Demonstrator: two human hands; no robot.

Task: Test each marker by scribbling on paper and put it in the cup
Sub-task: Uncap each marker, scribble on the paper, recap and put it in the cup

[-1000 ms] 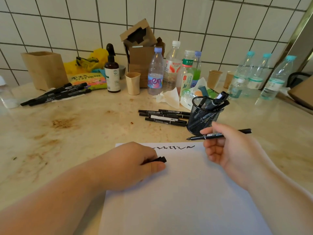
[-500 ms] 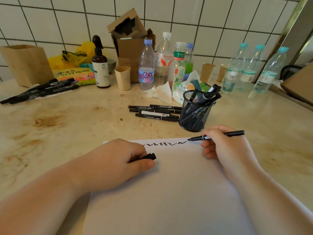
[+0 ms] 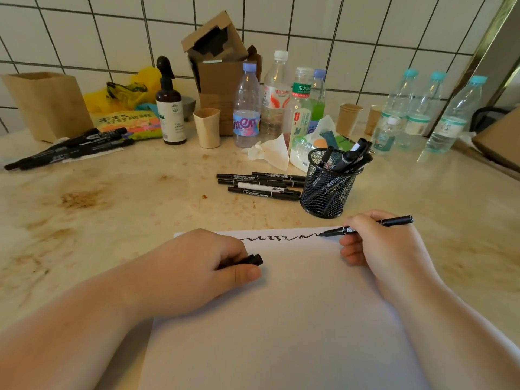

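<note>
A white sheet of paper lies in front of me with a row of black scribbles along its far edge. My right hand grips a black marker, and its tip touches the paper at the right end of the scribbles. My left hand rests on the paper, closed on a black marker cap. Just beyond the paper stands a black mesh cup holding several markers. Left of the cup lies a group of several black markers on the counter.
More black markers lie at the far left by a wooden box. Along the tiled wall stand a spray bottle, paper cups, a cardboard box, several plastic bottles and crumpled tissue.
My right hand lowered the marker from above the paper until its tip met the sheet at the end of the scribble row. My left hand stayed on the cap.
</note>
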